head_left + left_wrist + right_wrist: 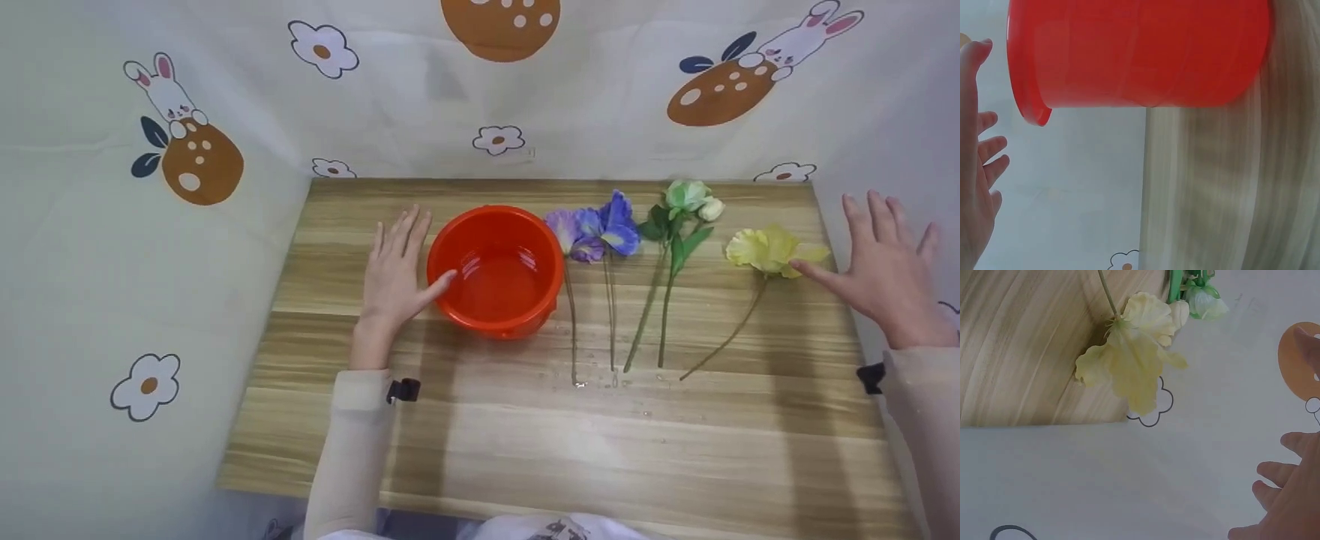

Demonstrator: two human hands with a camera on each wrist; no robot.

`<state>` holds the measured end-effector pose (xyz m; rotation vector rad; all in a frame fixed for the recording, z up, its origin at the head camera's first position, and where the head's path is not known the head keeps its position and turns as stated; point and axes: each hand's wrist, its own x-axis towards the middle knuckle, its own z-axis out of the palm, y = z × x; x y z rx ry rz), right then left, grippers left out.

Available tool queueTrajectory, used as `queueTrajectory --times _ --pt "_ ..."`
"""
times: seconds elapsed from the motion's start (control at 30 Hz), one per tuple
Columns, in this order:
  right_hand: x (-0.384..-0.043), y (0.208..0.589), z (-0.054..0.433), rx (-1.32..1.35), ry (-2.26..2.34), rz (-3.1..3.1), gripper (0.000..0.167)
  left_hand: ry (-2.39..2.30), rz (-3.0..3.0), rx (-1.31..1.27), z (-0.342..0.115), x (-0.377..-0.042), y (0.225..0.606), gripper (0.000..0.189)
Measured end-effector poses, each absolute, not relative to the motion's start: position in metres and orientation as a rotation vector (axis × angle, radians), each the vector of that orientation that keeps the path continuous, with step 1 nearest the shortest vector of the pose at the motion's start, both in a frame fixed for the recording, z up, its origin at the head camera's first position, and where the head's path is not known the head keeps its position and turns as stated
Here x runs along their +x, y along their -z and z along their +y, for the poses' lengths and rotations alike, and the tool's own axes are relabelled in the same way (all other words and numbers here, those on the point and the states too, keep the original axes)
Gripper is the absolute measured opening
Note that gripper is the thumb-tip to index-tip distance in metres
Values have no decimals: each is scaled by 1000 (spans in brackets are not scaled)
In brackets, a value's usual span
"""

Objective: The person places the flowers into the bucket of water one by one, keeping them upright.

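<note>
I hold nothing: spread left hand [394, 274] by the round red plastic bucket [495, 292] on the brown wooden table [540, 442], spread right hand [889, 274] near the frilly yellow flower [763, 250]. Left wrist view cuts off the bucket.

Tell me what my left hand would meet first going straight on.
Probably the patterned backdrop behind the table; your left hand points past the red bucket, though depth is uncertain.

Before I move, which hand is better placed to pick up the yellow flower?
Probably the right: the right hand, holding nothing, is nearer the yellow flower. The left hand is farther off, beside the red bucket.
</note>
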<state>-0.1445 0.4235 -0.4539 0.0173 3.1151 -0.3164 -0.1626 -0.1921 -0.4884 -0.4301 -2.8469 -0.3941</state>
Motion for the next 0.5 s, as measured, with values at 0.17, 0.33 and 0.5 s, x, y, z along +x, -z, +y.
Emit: queueTrajectory --times 0.17,0.33,0.5 --pt "-138 460 426 14 362 3110 105 431 -2827 -465 -190 -160 499 83" --pt "-135 470 423 17 426 3097 104 518 -2813 -482 -195 -155 506 81" --pt "-133 474 424 47 455 3096 104 572 -2776 -512 -197 -153 513 78"
